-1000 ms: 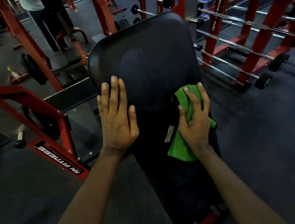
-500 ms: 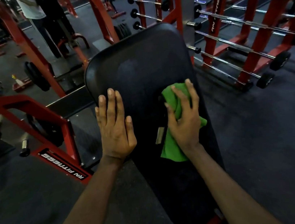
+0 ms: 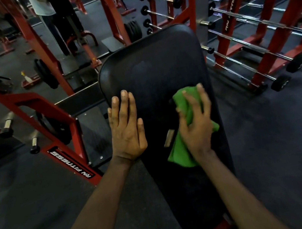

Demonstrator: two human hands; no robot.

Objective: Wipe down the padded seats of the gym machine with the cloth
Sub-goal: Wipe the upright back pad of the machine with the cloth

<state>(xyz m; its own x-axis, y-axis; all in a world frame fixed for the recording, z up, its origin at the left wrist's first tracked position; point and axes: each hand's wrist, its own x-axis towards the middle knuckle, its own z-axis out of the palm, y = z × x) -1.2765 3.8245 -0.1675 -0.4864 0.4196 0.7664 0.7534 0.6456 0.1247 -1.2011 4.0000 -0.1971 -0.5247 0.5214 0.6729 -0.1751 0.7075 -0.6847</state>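
A: On the padded seat (image 3: 152, 71), left edge: left hand (image 3: 126, 129) flat, fingers straight, gripping nothing.

B: Right of it?

A: Right hand (image 3: 196, 125) spread over the green cloth (image 3: 179, 153), pinning it to the pad. Cloth looks soft, light, bunches easily; best held under the palm. Both forearms extended.

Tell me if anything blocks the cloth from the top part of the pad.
Nothing visible does. The right hand presses the cloth on the pad, and the surface above it is bare up to the top edge. The left hand lies flat at the pad's left edge, off that path.
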